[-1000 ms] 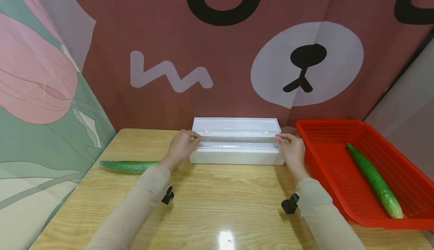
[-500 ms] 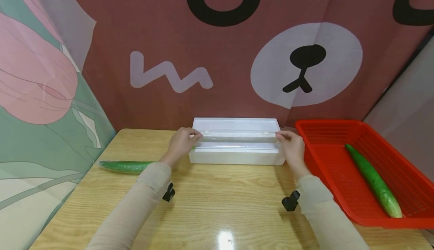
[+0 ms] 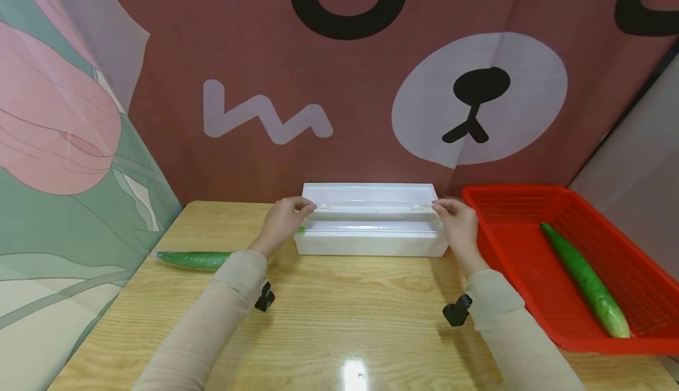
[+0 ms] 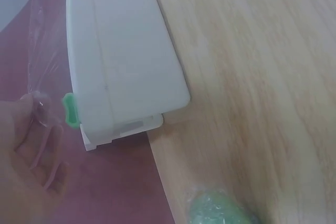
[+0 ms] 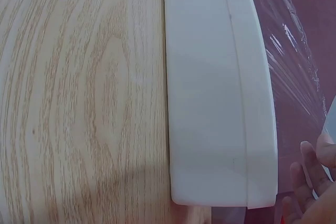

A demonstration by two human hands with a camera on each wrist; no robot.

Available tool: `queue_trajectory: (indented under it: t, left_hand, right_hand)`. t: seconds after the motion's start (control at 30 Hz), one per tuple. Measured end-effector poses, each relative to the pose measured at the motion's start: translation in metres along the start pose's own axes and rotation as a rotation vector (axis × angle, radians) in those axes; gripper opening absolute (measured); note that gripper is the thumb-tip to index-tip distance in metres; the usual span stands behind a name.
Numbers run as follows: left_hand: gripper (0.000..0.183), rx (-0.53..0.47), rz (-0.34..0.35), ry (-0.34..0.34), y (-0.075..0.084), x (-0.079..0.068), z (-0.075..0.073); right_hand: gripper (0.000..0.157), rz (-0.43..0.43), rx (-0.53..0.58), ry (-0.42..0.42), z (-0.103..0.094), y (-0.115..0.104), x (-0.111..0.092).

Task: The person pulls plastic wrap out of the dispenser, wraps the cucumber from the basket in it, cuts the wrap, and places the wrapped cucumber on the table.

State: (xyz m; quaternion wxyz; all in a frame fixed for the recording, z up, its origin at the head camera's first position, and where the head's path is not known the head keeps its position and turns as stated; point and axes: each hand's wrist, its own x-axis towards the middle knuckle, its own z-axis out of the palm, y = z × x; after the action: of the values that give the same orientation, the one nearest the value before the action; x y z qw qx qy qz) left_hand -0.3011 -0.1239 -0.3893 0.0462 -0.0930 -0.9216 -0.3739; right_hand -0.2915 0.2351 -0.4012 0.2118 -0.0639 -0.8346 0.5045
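A white cling film dispenser (image 3: 371,246) stands on the table against the backdrop, its lid (image 3: 368,193) tipped back. My left hand (image 3: 283,223) pinches one corner of a clear sheet of cling film (image 4: 46,59) above the dispenser's left end. At the other end, my right hand (image 3: 460,229) pinches the opposite corner, and the film (image 5: 287,45) stretches wrinkled between the two. A green tab (image 4: 71,110), perhaps a slide cutter, sticks out at the left end beside my left fingers. Below my left wrist lies a film-wrapped cucumber (image 3: 193,260), partly hidden by the sleeve.
A red plastic basket (image 3: 514,308) stands at the right of the wooden table (image 3: 350,314), with one cucumber (image 3: 586,282) inside. A printed cloth backdrop (image 3: 254,167) rises right behind the dispenser.
Both hands have risen slightly, drawing the film edge up from the dispenser. The green tab at the left end has come into view. The cucumbers and basket stay put.
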Motion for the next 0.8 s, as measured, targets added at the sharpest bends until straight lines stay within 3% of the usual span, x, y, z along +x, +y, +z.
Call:
queue_trajectory:
  t: [0.27,0.8]
  left_hand:
    - [0.028,-0.002,0.018,0.021,0.003,0.003,-0.002]
    - [0.027,0.02,0.028,0.016,0.011,0.003,-0.013]
  right_hand:
    - [0.023,0.047,0.006,-0.022,-0.003,-0.006,0.0]
    - [0.026,0.046,-0.018,-0.042,-0.008,-0.009,0.004]
